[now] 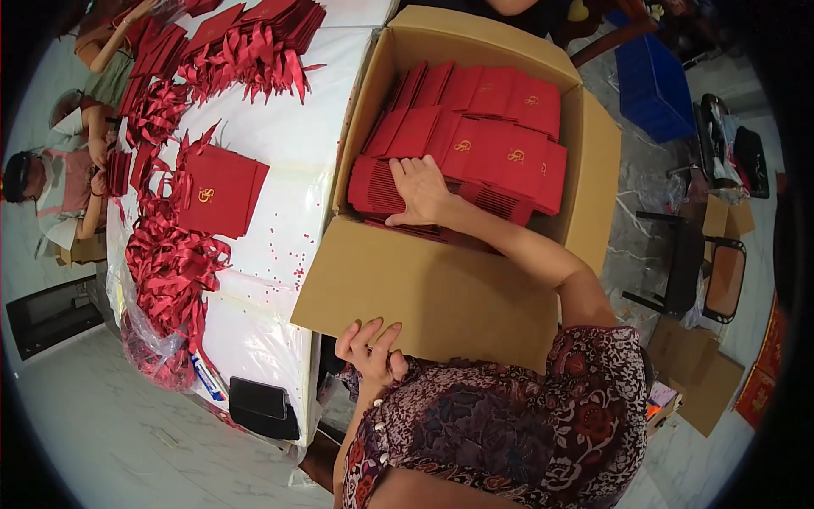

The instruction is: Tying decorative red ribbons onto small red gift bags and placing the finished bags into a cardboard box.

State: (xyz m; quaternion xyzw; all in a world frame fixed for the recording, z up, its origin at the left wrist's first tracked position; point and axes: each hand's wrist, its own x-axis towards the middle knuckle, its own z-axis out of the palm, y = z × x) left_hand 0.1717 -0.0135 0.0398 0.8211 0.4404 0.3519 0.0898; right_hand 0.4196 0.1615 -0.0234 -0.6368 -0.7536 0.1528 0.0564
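My right hand (418,191) reaches into a cardboard box (585,161) and lies with fingers spread on a row of tightly packed red paper bags (373,185). Other flat red bags (487,148) with gold emblems stand in stacked rows behind it. My left hand (369,349) is at the edge of the near box flap (424,284), which is folded outward toward me. Its fingers are bent and apart, and I see nothing held in them. Whether they press on the flap I cannot tell.
The white-covered table (292,182) left of the box bears a red bag (222,191), heaped red ribbons (174,271), stacked bags (271,25) and a black phone (259,399). A co-worker (68,174) handles red pieces across it. A blue crate (649,85) and a stool (678,263) stand right.
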